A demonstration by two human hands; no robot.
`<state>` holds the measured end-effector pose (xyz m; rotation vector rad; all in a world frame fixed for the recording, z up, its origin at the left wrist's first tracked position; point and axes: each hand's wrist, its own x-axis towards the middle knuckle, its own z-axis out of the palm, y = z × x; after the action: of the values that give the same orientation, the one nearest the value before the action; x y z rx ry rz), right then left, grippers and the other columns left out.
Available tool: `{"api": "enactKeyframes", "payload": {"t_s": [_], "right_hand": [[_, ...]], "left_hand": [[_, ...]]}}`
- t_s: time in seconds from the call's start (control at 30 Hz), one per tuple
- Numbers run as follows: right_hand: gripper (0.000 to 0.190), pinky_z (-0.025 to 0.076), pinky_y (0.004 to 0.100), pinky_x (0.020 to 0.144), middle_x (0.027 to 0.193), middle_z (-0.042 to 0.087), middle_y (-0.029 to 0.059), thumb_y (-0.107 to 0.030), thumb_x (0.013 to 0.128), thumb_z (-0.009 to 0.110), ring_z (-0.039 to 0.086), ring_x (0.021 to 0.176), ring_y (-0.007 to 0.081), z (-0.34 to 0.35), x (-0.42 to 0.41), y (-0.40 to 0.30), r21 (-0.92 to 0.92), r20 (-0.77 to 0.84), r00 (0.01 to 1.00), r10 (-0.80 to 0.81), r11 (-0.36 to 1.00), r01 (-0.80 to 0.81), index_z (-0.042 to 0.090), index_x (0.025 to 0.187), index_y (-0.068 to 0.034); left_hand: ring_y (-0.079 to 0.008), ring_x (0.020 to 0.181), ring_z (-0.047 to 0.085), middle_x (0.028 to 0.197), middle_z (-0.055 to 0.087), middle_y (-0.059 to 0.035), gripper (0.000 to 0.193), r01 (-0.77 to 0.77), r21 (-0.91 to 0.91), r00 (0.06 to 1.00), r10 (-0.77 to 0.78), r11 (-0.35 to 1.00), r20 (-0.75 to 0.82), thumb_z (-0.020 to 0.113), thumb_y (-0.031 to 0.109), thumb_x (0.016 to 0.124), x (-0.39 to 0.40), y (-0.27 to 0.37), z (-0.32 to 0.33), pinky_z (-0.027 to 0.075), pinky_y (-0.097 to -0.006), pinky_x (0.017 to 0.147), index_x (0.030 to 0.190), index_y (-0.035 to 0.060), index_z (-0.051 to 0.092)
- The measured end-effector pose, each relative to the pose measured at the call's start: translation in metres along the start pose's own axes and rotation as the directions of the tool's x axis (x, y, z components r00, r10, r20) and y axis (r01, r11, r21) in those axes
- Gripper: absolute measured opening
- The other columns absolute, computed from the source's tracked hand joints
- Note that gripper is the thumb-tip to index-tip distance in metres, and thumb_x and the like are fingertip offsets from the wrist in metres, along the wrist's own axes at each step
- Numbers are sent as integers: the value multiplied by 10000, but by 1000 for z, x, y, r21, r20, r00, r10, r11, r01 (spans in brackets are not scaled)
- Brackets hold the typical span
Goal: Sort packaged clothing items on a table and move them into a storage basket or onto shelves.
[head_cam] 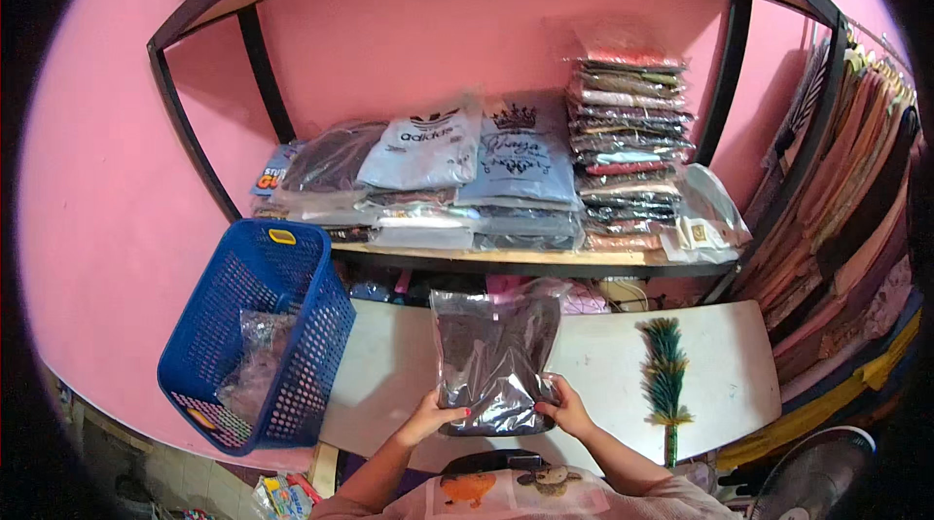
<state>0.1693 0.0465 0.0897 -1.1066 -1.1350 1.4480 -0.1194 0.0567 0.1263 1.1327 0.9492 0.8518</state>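
Both hands grip the lower part of a clear plastic bag holding folded dark fabric (496, 359), above a white table (598, 352). My left hand (432, 418) pinches its lower left corner, with the thumb on the front. My right hand (565, 405) holds the lower right side, thumb also on top. The fingers behind the bag are hidden. To the left, a blue perforated plastic basket (310, 345) holds a crumpled clear plastic bag (255, 367). A green artificial plant sprig (662, 374) lies on the table at the right.
Behind the table, a black-framed shelf (525, 264) bears bagged folded clothes (423, 148) and a tall stack of bagged garments (631, 155). Clothes on hangers (846, 206) line the right side. An electric fan (813, 476) stands at the lower right.
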Motion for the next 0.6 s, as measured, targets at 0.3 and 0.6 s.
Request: {"api": "enactKeyframes", "payload": {"t_s": [0.3, 0.6], "right_hand": [[568, 374, 302, 925, 1159, 537, 94, -40, 730, 713, 491, 1045, 167, 66, 143, -154, -295, -37, 791, -611, 763, 576, 449, 1231, 6], [725, 424, 389, 886, 1173, 531, 233, -319, 756, 679, 550, 1043, 338, 108, 376, -261, -710, -155, 853, -498, 657, 255, 332, 1342, -72]], "left_hand": [[-140, 898, 571, 999, 622, -48, 510, -425, 332, 882, 467, 842, -54, 783, 65, 660, 74, 196, -72, 467, -312, 813, 1114, 16, 556], [-285, 994, 555, 1064, 578, -176, 787, 45, 893, 729, 597, 448, -335, 765, 389, 661, 245, 316, -193, 426, -372, 892, 1256, 7, 420]]}}
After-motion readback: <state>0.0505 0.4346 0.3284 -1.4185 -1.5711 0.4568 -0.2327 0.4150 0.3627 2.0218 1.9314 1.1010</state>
